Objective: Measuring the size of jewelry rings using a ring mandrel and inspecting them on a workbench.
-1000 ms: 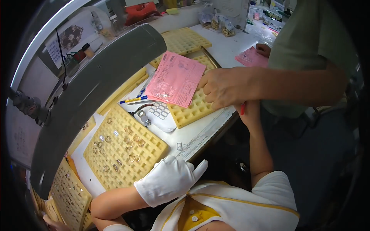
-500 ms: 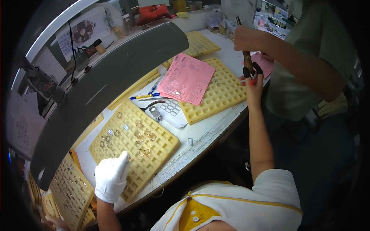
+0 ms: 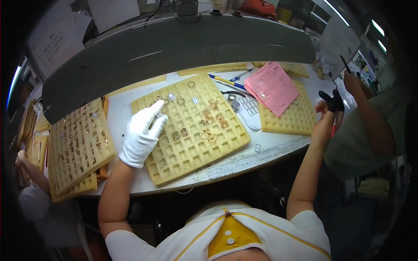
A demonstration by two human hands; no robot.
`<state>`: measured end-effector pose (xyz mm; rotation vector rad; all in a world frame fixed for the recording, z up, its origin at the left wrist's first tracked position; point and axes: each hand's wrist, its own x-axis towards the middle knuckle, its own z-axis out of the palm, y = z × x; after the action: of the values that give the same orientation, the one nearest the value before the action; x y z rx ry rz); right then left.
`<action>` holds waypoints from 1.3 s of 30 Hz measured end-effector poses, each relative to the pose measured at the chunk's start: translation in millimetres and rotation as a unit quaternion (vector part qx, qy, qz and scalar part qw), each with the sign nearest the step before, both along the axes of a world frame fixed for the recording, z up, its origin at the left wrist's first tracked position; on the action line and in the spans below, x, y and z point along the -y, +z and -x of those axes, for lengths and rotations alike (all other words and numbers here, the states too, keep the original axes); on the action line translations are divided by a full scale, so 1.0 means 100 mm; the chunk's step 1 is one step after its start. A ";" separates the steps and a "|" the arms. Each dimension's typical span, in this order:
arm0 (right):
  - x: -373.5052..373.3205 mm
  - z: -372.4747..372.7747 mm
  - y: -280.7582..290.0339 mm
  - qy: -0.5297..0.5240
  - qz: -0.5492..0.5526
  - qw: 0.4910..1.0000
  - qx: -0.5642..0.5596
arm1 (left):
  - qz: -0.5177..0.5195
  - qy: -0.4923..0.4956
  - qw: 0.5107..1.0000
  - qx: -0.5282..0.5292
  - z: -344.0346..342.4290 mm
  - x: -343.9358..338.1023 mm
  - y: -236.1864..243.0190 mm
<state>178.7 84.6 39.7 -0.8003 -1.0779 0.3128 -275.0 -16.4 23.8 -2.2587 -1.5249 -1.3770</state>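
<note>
Lamp hood (image 3: 174, 48) overhangs table's (image 3: 122, 113) back; trays crowd top; bare strip between trays.

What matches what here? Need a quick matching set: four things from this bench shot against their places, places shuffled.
1. left hand
2. right hand
3. pink paper
4. blue pen

a. lying on the right-hand yellow tray
b. on the white table, behind the middle tray
c. gloved, resting on the middle yellow tray
d. raised off the table's right edge, holding a dark tool

Pairs: 1-c, 2-d, 3-a, 4-b
</note>
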 end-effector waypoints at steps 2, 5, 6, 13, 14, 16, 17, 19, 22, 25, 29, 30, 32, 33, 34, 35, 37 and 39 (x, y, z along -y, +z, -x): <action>0.09 0.28 0.24 0.032 0.006 0.999 -0.027 | 0.004 0.014 0.999 0.031 0.09 0.04 -0.06; 0.40 0.70 0.12 0.112 0.030 0.993 -0.001 | 0.001 0.026 0.999 0.021 0.11 0.04 -0.10; 0.49 0.76 -0.07 0.143 0.046 0.988 0.044 | 0.011 0.031 0.999 0.035 0.10 0.04 -0.11; 1.27 0.97 0.42 0.233 -0.075 0.965 0.093 | 0.045 0.056 0.996 0.045 0.21 0.09 -0.20; 1.59 0.92 0.74 0.126 -0.028 0.984 0.123 | 0.015 0.055 0.998 0.024 0.12 0.04 -0.13; 1.73 0.85 0.81 0.112 -0.187 0.972 0.083 | 0.033 0.055 0.998 0.026 0.11 0.00 -0.13; 1.79 0.76 0.90 0.135 -0.268 0.948 0.106 | 0.051 0.053 0.996 0.040 0.07 -0.04 -0.11; 1.96 0.53 0.90 0.117 -0.342 0.902 0.234 | 0.050 0.052 0.997 0.034 0.11 -0.02 -0.12; 2.17 0.51 1.09 0.160 -0.489 0.835 0.198 | 0.057 0.048 0.997 0.036 0.15 -0.03 -0.18; 2.42 0.39 1.09 0.140 -0.489 0.837 0.201 | 0.057 0.050 0.997 0.029 0.20 0.00 -0.20; 2.59 0.42 1.15 0.101 -0.489 0.841 0.206 | 0.067 0.026 0.996 0.055 0.15 -0.04 -0.22; 2.47 0.59 1.21 0.089 -0.490 0.842 0.208 | 0.033 0.035 0.999 -0.009 0.17 -0.04 -0.21; 2.43 0.77 1.27 0.067 -0.492 0.841 0.215 | 0.066 0.042 0.996 0.037 0.20 0.01 -0.21; 2.45 0.76 1.28 0.054 -0.490 0.842 0.218 | 0.050 0.028 0.998 0.010 0.21 -0.02 -0.23; 2.46 0.74 1.28 0.042 -0.489 0.843 0.222 | 0.084 0.036 0.995 0.035 0.17 -0.02 -0.23; 2.47 0.77 1.29 0.033 -0.489 0.843 0.222 | 0.068 0.029 0.997 0.017 0.20 -0.03 -0.26; 2.55 0.77 1.30 0.016 -0.489 0.843 0.222 | 0.074 0.025 0.996 0.034 0.19 -0.06 -0.27; 2.65 0.77 1.30 0.006 -0.493 0.844 0.214 | 0.056 0.033 0.998 0.003 0.24 -0.05 -0.27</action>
<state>101.4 -180.0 170.2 0.0897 -1.4510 -0.4362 -299.1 -11.4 -3.3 -2.2465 -1.7032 -1.3127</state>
